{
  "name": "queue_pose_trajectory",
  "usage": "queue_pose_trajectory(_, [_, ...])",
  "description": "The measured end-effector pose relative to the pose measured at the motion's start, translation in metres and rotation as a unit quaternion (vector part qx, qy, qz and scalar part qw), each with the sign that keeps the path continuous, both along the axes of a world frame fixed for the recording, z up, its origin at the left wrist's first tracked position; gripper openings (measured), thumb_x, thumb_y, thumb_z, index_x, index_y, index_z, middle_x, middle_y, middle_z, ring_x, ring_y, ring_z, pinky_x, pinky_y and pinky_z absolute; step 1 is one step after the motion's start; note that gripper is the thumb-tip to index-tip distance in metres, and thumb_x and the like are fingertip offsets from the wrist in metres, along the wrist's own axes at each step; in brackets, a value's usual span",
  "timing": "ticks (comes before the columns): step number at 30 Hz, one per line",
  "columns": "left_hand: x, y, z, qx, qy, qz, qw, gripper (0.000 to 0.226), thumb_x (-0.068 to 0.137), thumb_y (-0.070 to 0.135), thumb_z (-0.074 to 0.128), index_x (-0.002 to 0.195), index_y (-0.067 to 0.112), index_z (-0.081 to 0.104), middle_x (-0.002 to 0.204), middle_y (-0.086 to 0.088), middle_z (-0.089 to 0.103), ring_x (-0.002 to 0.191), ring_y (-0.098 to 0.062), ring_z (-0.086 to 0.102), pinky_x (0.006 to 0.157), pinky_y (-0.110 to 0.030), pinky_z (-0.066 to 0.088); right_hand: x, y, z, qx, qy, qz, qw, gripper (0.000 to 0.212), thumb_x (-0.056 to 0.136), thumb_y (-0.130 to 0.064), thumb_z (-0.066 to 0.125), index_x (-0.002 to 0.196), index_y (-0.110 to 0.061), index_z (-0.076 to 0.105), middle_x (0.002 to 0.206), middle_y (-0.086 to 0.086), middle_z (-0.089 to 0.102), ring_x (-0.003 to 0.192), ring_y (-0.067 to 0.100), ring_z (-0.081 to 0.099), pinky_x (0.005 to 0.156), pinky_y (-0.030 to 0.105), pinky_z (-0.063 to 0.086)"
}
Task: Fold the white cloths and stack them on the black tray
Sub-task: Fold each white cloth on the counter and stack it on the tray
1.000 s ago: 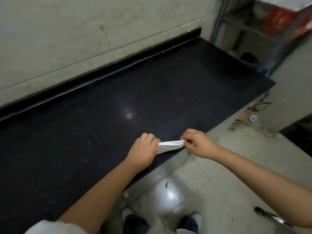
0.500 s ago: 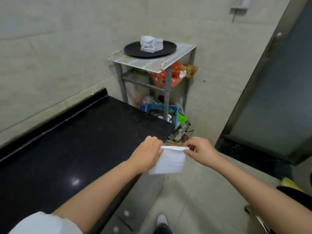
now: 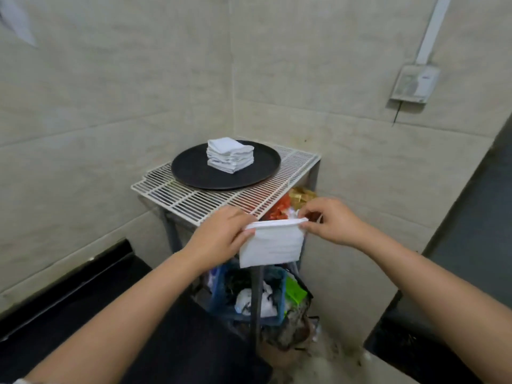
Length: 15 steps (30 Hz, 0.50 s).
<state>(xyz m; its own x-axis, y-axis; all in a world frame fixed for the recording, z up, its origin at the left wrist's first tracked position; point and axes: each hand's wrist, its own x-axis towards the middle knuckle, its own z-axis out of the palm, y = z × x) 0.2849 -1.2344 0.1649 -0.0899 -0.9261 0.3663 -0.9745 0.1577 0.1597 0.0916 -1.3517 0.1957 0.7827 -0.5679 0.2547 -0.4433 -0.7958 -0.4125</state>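
A folded white cloth (image 3: 271, 243) hangs in the air in front of a wire rack. My left hand (image 3: 219, 237) pinches its upper left corner and my right hand (image 3: 331, 220) pinches its upper right corner. Beyond the hands, a round black tray (image 3: 194, 170) rests on the rack's white wire shelf (image 3: 194, 200). A stack of several folded white cloths (image 3: 230, 155) stands near the tray's middle. The held cloth is lower than the tray and nearer to me.
A black counter (image 3: 110, 314) runs along the wall at lower left, ending beside the rack. Under the rack sit a blue crate (image 3: 249, 295) with clutter and red and green bags. A dark doorway (image 3: 476, 231) is on the right.
The view has swung from the counter up to the rack. Both hands have carried the folded cloth off the counter toward the tray, which now looks much closer.
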Motion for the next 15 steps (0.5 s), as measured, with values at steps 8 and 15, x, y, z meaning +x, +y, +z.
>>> queue_pose_trajectory(8, [0.057, -0.128, 0.059, -0.091, 0.093, 0.136, 0.982, 0.038, 0.087, 0.03, 0.051, 0.113, 0.007, 0.066, 0.104, -0.011, 0.066, 0.098, -0.027, 0.059, 0.079, -0.023, 0.034, 0.09, -0.152, 0.057, 0.114, -0.081, 0.031, 0.99, 0.029, 0.081, 0.0, 0.06, 0.065, -0.024, 0.056, 0.043, -0.012, 0.058, 0.039, -0.001, 0.053, 0.04, 0.007, 0.04])
queue_pose_trajectory(15, [0.109, -0.233, 0.092, -0.123, 0.175, 0.309, 0.927, 0.025, 0.092, 0.007, 0.054, 0.115, 0.001, 0.062, 0.102, -0.015, 0.057, 0.075, -0.031, 0.065, 0.064, -0.018, 0.049, 0.201, -0.272, 0.08, 0.172, -0.118, 0.104, 0.973, 0.03, 0.084, 0.007, 0.05, 0.065, -0.016, 0.048, 0.057, 0.01, 0.056, 0.029, 0.001, 0.052, 0.039, 0.012, 0.047])
